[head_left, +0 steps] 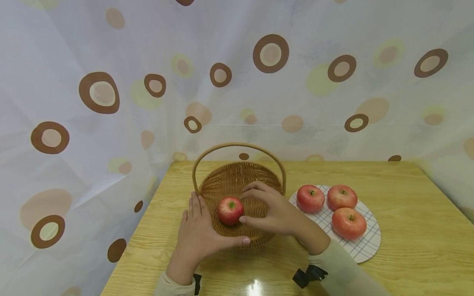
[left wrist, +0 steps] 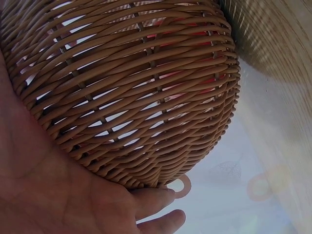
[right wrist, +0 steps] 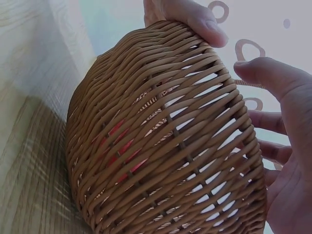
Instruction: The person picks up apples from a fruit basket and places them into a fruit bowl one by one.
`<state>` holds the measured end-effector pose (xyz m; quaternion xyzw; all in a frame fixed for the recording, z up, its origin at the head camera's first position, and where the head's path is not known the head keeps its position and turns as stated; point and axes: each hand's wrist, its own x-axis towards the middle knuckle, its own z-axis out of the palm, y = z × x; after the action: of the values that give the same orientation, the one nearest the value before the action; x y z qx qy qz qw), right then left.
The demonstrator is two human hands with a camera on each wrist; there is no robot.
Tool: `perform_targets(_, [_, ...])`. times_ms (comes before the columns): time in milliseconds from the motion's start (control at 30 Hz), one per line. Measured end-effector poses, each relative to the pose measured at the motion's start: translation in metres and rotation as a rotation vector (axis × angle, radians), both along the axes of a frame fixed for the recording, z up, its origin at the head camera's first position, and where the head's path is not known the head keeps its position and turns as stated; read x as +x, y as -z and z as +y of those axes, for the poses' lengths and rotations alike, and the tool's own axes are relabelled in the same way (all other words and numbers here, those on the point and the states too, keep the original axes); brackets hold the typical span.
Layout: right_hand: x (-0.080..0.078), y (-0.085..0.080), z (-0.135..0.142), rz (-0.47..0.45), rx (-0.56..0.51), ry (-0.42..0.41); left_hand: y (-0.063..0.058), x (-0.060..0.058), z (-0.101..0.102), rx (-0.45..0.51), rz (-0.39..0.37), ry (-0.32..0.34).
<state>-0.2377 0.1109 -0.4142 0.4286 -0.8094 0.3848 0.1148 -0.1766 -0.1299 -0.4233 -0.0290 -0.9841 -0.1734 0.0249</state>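
A wicker basket (head_left: 237, 176) with an arched handle (head_left: 238, 144) stands on the table, and a red apple (head_left: 231, 211) sits inside it. My left hand (head_left: 198, 238) rests against the basket's left rim with fingers straight, its thumb stretched along the front rim. Over the right part of the basket, my right hand (head_left: 272, 209) has its fingers spread and loosely bent beside the apple, thumb tip close to it. In the right wrist view, the right hand (right wrist: 292, 131) lies over the rim with parted fingers. Red shows through the weave (right wrist: 122, 146) there.
Right of the basket, a white plate (head_left: 366, 246) with a blue grid holds three red apples (head_left: 349, 223). The right forearm reaches across the plate's near-left edge. A spotted cloth (head_left: 237, 98) hangs behind the wooden table (head_left: 418, 230) and along its left side.
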Motion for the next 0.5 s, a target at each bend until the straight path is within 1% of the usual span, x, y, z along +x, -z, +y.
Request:
perform_targets(167, [-0.005, -0.001, -0.006, -0.017, 0.009, 0.008, 0.000, 0.000, 0.000, 0.008, 0.000, 0.001])
perform_targets(500, [-0.006, -0.006, -0.014, -0.123, 0.087, 0.049, 0.000, 0.000, -0.001, 0.007, 0.010, 0.007])
